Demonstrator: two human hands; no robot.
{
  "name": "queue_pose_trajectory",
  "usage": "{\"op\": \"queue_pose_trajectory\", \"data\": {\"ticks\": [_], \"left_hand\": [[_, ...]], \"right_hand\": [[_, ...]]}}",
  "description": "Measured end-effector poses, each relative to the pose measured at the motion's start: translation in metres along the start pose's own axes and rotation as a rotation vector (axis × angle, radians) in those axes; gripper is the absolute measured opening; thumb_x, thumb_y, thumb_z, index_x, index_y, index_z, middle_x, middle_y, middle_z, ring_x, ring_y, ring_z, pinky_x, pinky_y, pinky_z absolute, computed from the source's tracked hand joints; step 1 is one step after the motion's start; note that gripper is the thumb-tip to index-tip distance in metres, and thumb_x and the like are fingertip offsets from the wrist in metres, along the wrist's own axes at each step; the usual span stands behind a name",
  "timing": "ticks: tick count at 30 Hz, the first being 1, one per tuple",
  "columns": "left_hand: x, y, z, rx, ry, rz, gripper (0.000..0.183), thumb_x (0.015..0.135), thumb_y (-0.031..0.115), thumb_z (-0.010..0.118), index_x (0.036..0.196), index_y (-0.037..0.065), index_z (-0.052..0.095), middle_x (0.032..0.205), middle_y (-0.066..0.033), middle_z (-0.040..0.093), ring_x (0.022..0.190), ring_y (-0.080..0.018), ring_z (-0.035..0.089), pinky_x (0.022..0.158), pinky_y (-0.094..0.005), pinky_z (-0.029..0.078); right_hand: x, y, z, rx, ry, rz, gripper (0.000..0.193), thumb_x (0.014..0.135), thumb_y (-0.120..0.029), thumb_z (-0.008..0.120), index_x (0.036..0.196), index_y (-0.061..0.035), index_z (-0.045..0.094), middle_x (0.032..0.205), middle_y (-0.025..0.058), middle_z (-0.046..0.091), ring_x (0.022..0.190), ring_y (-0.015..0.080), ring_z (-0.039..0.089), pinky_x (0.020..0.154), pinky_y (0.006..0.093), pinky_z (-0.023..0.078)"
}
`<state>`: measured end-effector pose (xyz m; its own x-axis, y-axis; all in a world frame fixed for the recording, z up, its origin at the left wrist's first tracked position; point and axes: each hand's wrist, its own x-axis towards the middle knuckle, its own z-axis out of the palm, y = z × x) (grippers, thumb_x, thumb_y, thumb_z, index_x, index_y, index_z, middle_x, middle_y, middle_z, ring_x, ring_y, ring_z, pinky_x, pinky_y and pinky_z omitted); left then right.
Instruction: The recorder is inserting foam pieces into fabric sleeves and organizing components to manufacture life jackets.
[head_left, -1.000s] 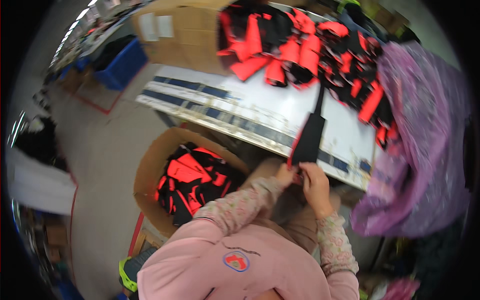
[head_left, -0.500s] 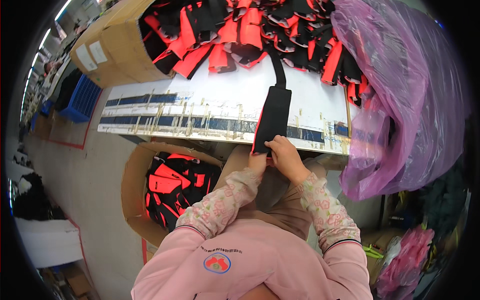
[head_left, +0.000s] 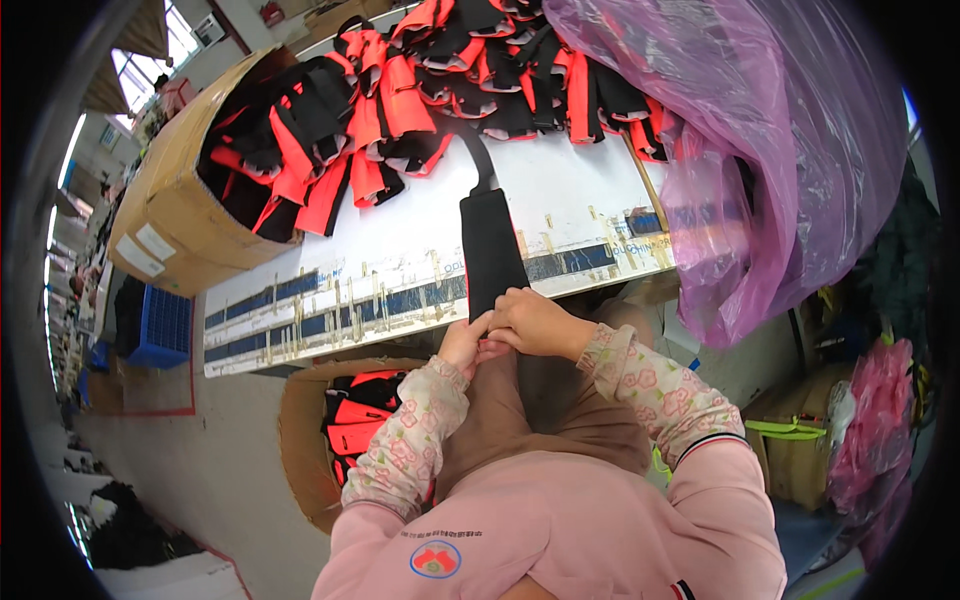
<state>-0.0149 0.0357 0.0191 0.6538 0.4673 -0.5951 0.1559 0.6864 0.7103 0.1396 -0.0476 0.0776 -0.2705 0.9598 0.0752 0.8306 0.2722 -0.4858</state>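
A long black padded fabric piece (head_left: 492,250) with a thin coral edge lies over the table's front edge. From its far end a narrow black strap (head_left: 478,158) runs toward a pile of similar pieces. My left hand (head_left: 466,346) is closed on the near end, its fingers pinching the corner. Right beside it, my right hand (head_left: 535,322) grips the same end, fingers bent over the cloth and touching the left fingertips. The two hands partly hide that end of the piece.
Coral-and-black pieces (head_left: 400,95) are heaped across the back of the white table (head_left: 385,250). A cardboard box (head_left: 165,215) lies at the left, and another box (head_left: 300,440) with more pieces stands below the table. Purple plastic sheeting (head_left: 800,180) hangs over the right side.
My hands have come closer together at the near end of the fabric piece, and my left hand now shows more from under it. The whole view has shifted and turned.
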Motion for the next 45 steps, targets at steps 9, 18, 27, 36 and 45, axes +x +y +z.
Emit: {"op": "queue_pose_trajectory", "data": {"ticks": [9,18,27,36,45], "left_hand": [[0.006,-0.035,0.008,-0.039,-0.022,0.068,0.020,0.091,0.016,0.052,0.100,-0.002,0.056,0.082,-0.0147,0.064,0.055,-0.0188,0.061,0.058,-0.0304,0.053],[0.017,-0.051,0.007,0.039,0.003,0.112,0.020,0.090,0.019,0.053,0.096,0.000,0.056,0.077,-0.0143,0.064,0.051,-0.0171,0.059,0.052,-0.0281,0.050],[-0.003,-0.042,0.014,-0.117,0.000,0.115,0.020,0.091,0.019,0.051,0.096,0.001,0.057,0.076,-0.0113,0.063,0.056,-0.0150,0.059,0.052,-0.0227,0.049],[-0.025,-0.025,0.051,-0.141,-0.078,0.094,0.023,0.090,0.028,0.053,0.084,0.006,0.058,0.057,-0.0001,0.053,0.045,-0.0107,0.046,0.052,-0.0275,0.042],[-0.043,0.029,0.058,-0.604,-0.436,0.219,0.060,0.090,0.054,0.037,0.125,0.005,0.041,0.118,-0.0124,0.052,0.109,-0.0254,0.051,0.094,-0.0407,0.040]], "right_hand": [[0.039,0.036,0.028,-0.163,0.375,0.117,0.074,0.083,-0.043,0.053,0.131,0.0094,0.031,0.140,0.0228,0.028,0.132,0.0341,0.024,0.108,0.0425,0.019],[0.099,0.083,0.011,-0.177,0.301,0.284,0.072,0.087,-0.048,0.046,0.137,-0.0001,0.025,0.145,0.0173,0.021,0.136,0.0285,0.017,0.109,0.0447,0.013],[0.007,0.035,0.033,-0.070,0.405,0.092,0.066,0.083,-0.028,0.057,0.135,0.0004,0.029,0.142,0.0198,0.025,0.133,0.0355,0.021,0.107,0.0484,0.019],[-0.064,-0.018,0.013,-0.341,0.452,0.205,0.024,0.073,-0.007,0.055,0.096,-0.0017,0.059,0.082,0.0083,0.057,0.083,0.0256,0.056,0.076,0.0402,0.043],[-0.088,-0.032,0.014,1.451,1.017,0.396,0.031,0.085,0.005,0.048,0.114,-0.0039,0.053,0.107,0.0068,0.060,0.092,0.0197,0.060,0.079,0.0310,0.049]]}}
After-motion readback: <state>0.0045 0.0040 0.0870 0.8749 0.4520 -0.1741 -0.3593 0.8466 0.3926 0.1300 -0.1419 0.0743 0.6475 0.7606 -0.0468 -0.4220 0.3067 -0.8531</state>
